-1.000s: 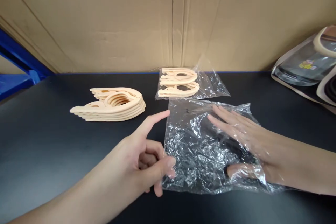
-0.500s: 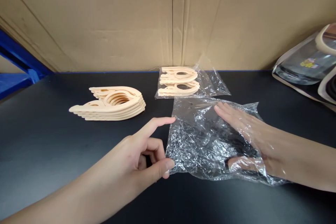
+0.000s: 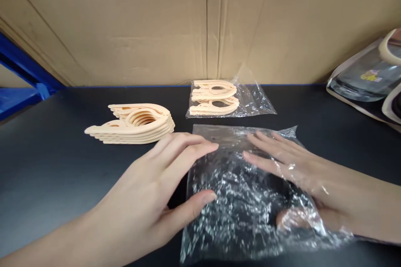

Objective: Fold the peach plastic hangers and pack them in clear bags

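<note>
A crinkled clear plastic bag (image 3: 238, 200) lies on the black tabletop in front of me. My right hand (image 3: 294, 171) is inside it through the right-hand end, fingers stretched out and thumb apart under the film. Over the bag's left edge rests my left hand (image 3: 169, 179), fingertips on the film and thumb held away from the fingers. To the left stands a stack of beige folding hangers (image 3: 140, 127). Behind the bag, more beige folding hangers (image 3: 216, 102) lie in another clear plastic bag (image 3: 255, 102).
Brown cardboard (image 3: 140, 29) walls off the back of the black table (image 3: 40, 167). A blue metal frame (image 3: 28, 71) runs along the left side. At the far right is a clear container (image 3: 360, 81) with a sticker and beige edging.
The bag has shifted toward me and slightly left, away from the bagged hangers. My left fingers, curled at its edge before, now reach over it. My right fingers have spread inside.
</note>
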Demonstrator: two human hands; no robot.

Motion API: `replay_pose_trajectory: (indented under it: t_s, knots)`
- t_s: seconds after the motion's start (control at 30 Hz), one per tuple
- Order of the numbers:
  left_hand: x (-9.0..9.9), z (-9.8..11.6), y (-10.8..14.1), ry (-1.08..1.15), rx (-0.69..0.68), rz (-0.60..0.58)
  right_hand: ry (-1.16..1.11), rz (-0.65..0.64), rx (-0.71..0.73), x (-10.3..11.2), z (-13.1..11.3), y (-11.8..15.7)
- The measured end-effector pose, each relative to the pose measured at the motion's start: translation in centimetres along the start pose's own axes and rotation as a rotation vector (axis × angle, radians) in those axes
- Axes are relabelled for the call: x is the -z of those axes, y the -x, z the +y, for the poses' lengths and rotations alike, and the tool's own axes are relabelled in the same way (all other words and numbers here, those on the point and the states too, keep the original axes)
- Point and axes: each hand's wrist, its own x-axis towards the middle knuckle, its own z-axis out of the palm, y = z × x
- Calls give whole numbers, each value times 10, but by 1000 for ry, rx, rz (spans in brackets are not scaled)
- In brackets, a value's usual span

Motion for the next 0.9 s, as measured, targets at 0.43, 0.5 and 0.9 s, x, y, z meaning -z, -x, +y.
replay_pose_trajectory:
  t_s: [0.43, 0.5, 0.9]
  knots:
    - [-10, -14, 5, -252, -126, -208, -235, -12, -200, 27, -4, -10]
    - [-8, -13, 4, -244, -111, -215, -488, 89, -305, 33, -9, -17]
    - [-13, -26, 16, -110, 1, -275, -988, 215, -547, 28, -5, -27]
